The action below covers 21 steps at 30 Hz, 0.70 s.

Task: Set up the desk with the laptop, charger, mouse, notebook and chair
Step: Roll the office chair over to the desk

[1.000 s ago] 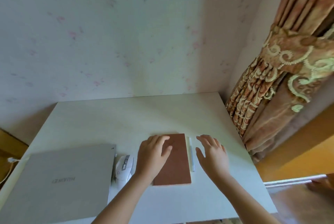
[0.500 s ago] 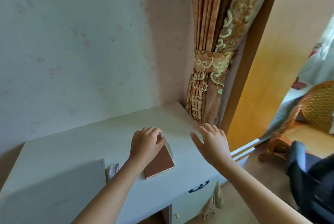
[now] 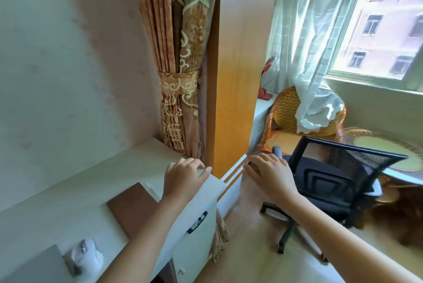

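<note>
Your left hand (image 3: pixel 183 177) over the desk (image 3: pixel 68 191) corner, right hand (image 3: pixel 270 177) outstretched before the black chair (image 3: pixel 332 177), notebook (image 3: pixel 132 205) flat, mouse (image 3: pixel 85 253) beside it.

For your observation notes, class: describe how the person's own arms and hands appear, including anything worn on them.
Both forearms are bare as far as the picture shows, with no sleeves in view. The left hand and right hand wear no gloves, rings, watch or bracelet that can be seen.
</note>
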Tool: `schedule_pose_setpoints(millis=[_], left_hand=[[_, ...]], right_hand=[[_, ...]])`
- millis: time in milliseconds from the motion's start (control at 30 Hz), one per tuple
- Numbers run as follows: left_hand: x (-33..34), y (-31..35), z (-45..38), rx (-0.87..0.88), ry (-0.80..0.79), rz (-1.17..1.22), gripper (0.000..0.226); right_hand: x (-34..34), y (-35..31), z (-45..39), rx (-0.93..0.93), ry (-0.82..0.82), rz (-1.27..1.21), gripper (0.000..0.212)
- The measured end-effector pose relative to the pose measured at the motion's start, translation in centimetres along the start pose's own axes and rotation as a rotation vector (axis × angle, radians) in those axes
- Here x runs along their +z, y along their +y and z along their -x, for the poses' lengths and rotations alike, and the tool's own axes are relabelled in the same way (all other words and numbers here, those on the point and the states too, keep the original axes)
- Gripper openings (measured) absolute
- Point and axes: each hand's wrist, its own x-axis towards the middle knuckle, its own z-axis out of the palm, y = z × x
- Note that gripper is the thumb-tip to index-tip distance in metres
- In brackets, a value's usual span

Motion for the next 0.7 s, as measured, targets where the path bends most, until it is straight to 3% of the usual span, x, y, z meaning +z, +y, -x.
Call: schedule_pose_setpoints(millis=[133, 467, 700], left_hand=[[1.4, 3.5, -1.2, 0.055, -0.049, 0.040, 0.034], [6.7, 17.0, -4.4, 0.194, -0.134, 0.109, 0.048], [10.9, 28.3, -5.3, 0.208, -0.137, 0.127, 0.035]], right_hand=[[-2.0, 3.6, 1.9, 0.088, 0.038, 0.055, 0.033], [-6.5, 16.5, 6.0, 0.268, 0.055, 0.123, 0.040], [-8.7, 27.9, 8.6, 0.296, 0.081, 0.100, 0.039]])
